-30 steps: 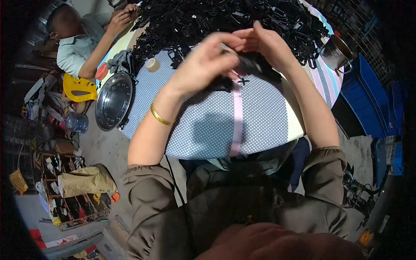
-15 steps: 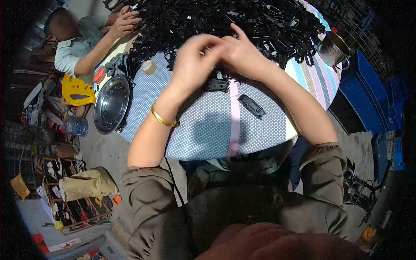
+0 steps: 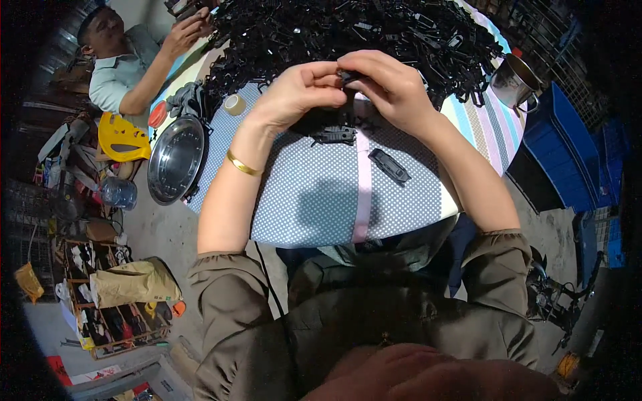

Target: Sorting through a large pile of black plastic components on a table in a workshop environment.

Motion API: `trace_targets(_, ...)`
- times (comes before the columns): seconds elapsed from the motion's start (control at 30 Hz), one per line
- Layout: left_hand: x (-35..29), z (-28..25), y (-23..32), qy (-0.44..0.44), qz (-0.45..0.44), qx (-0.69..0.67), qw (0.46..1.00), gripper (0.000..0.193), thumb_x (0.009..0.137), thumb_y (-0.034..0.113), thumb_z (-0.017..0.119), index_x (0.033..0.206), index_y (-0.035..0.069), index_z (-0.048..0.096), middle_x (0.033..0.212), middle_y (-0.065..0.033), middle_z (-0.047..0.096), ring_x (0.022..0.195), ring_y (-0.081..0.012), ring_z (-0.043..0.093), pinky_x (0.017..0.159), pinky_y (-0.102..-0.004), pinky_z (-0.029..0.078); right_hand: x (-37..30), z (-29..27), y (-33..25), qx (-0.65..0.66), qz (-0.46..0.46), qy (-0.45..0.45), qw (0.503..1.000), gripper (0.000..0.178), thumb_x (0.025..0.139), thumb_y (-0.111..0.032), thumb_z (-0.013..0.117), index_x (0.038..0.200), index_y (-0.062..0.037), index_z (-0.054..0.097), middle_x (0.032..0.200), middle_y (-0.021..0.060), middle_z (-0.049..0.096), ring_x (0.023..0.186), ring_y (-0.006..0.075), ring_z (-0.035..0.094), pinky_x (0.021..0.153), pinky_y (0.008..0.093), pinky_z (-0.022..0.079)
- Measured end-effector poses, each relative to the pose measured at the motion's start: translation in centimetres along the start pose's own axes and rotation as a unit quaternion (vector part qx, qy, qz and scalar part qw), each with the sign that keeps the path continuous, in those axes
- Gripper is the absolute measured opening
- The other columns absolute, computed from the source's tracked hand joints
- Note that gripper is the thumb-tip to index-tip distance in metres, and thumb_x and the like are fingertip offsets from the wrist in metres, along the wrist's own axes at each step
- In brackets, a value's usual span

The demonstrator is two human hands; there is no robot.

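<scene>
Pinching a small black bit (image 3: 347, 76) in right hand (image 3: 393, 83), can't tell with left hand (image 3: 291, 97). Got two oblong black plastic clips (image 3: 389, 166) in front of the tangled black plastic pile (image 3: 428, 40), probably with loads left.

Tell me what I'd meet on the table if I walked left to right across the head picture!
Shiny metal bowl, tape roll, left hand, right hand, metal mug.
</scene>
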State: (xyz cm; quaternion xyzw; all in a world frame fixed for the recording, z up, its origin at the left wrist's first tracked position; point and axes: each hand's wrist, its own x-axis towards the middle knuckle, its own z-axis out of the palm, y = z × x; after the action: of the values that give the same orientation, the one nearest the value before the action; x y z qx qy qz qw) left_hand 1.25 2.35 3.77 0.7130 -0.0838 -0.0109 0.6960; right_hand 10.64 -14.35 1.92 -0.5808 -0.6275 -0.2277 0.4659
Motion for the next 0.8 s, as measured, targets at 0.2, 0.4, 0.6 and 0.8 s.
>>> trace_targets(0.2, 0.4, 2.3, -1.3, 0.097, 0.029, 0.038, 0.994, 0.04, 0.073, 0.001, 0.065, 0.11, -0.003, 0.051, 0.084, -0.0027, 0.059, 0.076, -0.0076, 0.056, 0.07, -0.0197, 0.047, 0.0, -0.3, -0.3, 0.039, 0.119, 0.084, 0.989, 0.028, 0.074, -0.003, 0.063, 0.103, -0.0026, 0.063, 0.096, 0.0103, 0.061, 0.085, 0.0173, 0.059, 0.073, 0.0253, 0.048)
trace_targets(0.4, 0.6, 1.7, -1.9, 0.187, 0.046, -0.032, 0.981, 0.035, 0.076, -0.002, 0.062, 0.11, -0.002, 0.054, 0.089, -0.0071, 0.062, 0.08, -0.0121, 0.061, 0.072, -0.0205, 0.049, 0.1, -0.6, -0.3, 0.078, 0.284, 0.03, 0.955, 0.026, 0.072, -0.007, 0.067, 0.097, -0.0025, 0.064, 0.091, 0.0076, 0.064, 0.077, 0.014, 0.06, 0.068, 0.0233, 0.048)
trace_targets(0.6, 0.6, 2.6, -1.7, 0.2, 0.048, -0.052, 0.977, 0.031, 0.079, -0.002, 0.058, 0.11, -0.005, 0.053, 0.089, -0.0106, 0.062, 0.08, -0.0133, 0.062, 0.073, -0.0204, 0.051, -0.3, -0.4, 0.9, -0.087, 0.051, 0.068, 0.993, 0.023, 0.068, -0.007, 0.069, 0.09, -0.0058, 0.066, 0.088, 0.008, 0.064, 0.076, 0.0203, 0.061, 0.065, 0.0288, 0.051)
trace_targets(0.8, 0.2, 3.1, -1.7, 0.183, 0.02, -0.075, 0.98, 0.033, 0.084, -0.003, 0.05, 0.116, -0.008, 0.046, 0.094, -0.0139, 0.06, 0.082, -0.0166, 0.062, 0.074, -0.0221, 0.052, -0.4, -0.5, 0.8, -0.128, -0.025, -0.005, 0.991, 0.026, 0.065, -0.003, 0.068, 0.091, -0.0045, 0.066, 0.093, 0.0075, 0.064, 0.081, 0.0218, 0.06, 0.065, 0.0291, 0.051)
